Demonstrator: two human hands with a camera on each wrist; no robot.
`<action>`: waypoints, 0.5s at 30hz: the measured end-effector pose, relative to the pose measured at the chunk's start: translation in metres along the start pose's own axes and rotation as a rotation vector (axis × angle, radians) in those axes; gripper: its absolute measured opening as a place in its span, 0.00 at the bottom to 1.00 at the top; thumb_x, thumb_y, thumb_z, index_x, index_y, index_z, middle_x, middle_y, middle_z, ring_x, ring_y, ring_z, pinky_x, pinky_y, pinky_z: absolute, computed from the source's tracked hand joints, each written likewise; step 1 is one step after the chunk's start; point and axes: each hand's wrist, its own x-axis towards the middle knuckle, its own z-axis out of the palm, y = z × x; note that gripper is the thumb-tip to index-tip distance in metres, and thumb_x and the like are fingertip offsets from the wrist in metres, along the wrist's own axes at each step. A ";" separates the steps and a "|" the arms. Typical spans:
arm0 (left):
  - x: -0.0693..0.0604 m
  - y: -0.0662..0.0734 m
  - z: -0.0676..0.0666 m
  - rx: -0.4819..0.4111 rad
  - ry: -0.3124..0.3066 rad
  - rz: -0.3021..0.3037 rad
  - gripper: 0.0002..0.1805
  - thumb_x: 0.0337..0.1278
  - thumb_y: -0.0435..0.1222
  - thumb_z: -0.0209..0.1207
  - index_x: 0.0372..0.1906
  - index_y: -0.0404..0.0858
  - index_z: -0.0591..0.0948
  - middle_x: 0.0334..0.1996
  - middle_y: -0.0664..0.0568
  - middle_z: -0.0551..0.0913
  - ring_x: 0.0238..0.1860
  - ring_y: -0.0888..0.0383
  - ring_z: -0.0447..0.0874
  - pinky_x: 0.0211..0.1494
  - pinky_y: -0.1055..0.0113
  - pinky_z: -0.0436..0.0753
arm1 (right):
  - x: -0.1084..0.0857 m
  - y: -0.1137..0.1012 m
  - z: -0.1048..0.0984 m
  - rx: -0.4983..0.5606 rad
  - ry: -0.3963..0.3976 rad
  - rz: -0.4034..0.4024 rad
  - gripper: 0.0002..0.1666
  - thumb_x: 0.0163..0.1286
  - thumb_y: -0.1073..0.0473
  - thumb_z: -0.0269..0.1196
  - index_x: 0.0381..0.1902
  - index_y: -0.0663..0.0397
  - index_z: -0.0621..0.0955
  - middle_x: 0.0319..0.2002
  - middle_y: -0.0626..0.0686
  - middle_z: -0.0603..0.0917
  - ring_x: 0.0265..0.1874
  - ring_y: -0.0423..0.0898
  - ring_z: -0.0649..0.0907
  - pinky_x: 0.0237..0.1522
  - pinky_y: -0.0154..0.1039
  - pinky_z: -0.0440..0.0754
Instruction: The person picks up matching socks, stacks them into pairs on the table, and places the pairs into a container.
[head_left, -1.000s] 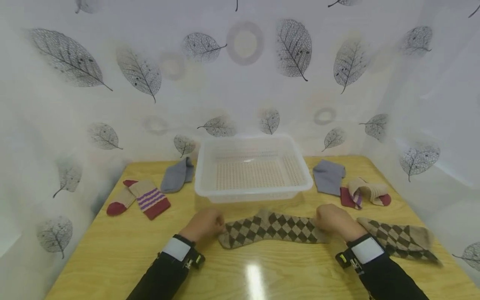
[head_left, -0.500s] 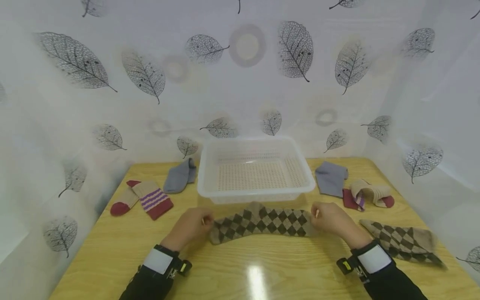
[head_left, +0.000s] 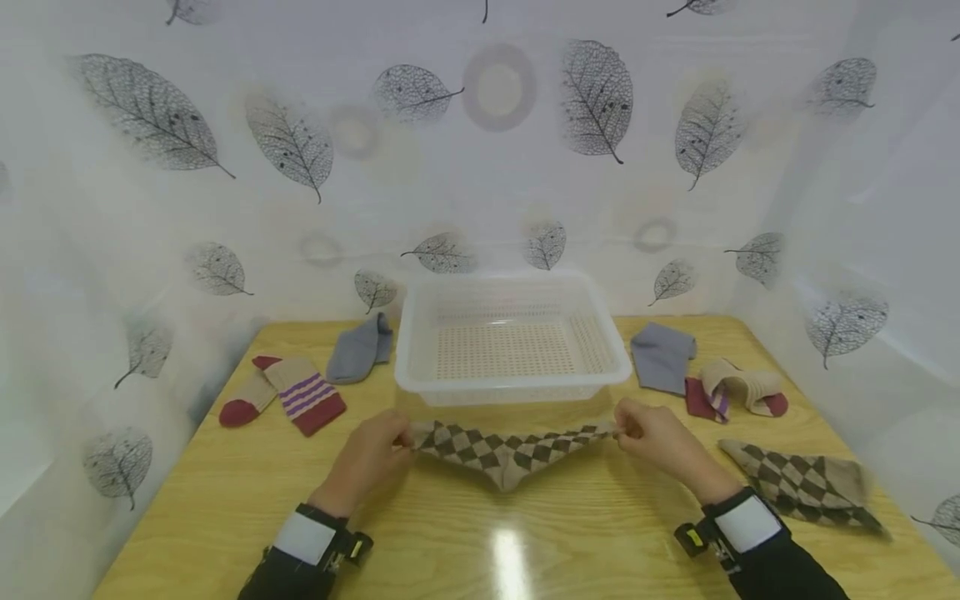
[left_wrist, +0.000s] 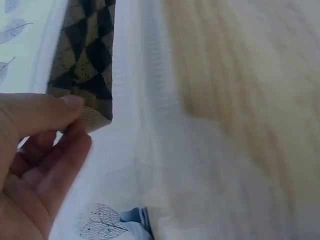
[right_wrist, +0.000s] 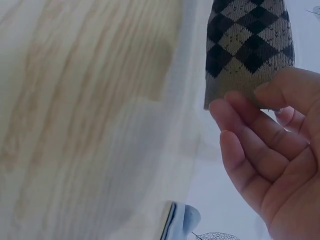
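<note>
A beige sock with dark diamonds (head_left: 491,450) is stretched between the two hands in front of the basket, its middle bent down toward the near side. My left hand (head_left: 369,460) pinches its left end; in the left wrist view, thumb and fingertips of the hand (left_wrist: 42,145) grip the edge of the sock (left_wrist: 85,55). The right hand (head_left: 663,446) pinches the other end; in the right wrist view the thumb and fingers of that hand (right_wrist: 275,145) hold the plain cuff of the sock (right_wrist: 250,45).
Behind the hands stands a white plastic basket (head_left: 513,385). Left of it lie a grey sock (head_left: 358,352) and striped beige-red socks (head_left: 303,392). On the right are another grey sock (head_left: 662,357), a crumpled beige-red sock (head_left: 738,387) and a second diamond sock (head_left: 810,485).
Both hands have shifted slightly left since the first frame, the left one further. The sock's raised middle part has swung down toward the near side, and its ends are now pinched higher.
</note>
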 end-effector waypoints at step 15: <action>-0.002 0.003 0.008 0.186 -0.173 0.005 0.15 0.44 0.26 0.70 0.19 0.48 0.79 0.23 0.62 0.78 0.26 0.64 0.75 0.31 0.70 0.76 | 0.000 0.002 0.013 -0.263 -0.017 -0.097 0.15 0.58 0.72 0.65 0.28 0.47 0.74 0.23 0.42 0.76 0.24 0.38 0.75 0.27 0.37 0.76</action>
